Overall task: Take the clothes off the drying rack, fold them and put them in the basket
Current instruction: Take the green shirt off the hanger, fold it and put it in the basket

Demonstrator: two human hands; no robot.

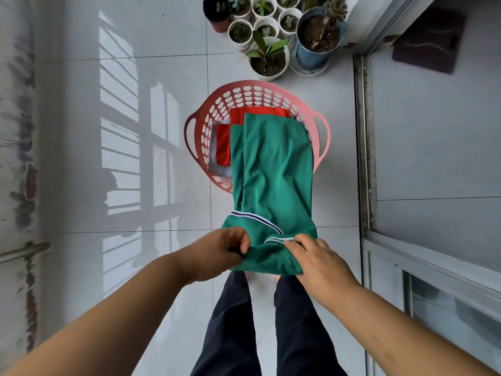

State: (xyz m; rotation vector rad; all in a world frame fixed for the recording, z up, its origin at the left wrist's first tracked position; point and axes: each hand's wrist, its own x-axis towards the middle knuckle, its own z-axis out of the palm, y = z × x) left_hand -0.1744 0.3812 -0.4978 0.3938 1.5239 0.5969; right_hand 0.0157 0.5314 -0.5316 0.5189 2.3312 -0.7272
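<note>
two grips on one garment: the left grip pinched the near edge of the green shirt with curled fingers, and the right grip clamped the other side by the striped trim, fingers over the cloth. the shirt was held up in the air, folded lengthwise, its far end hanging over the pink basket on the floor, where a red garment and a grey one already lay. whether it touched them could not be told. judging by its creases and droop, this was light, soft knit with no stiffness, likely to sag and unfold wherever unsupported. the best hold looked like the folded edges near the collar, both sides at once, pinching all layers together. potted plants stood just beyond the basket.
</note>
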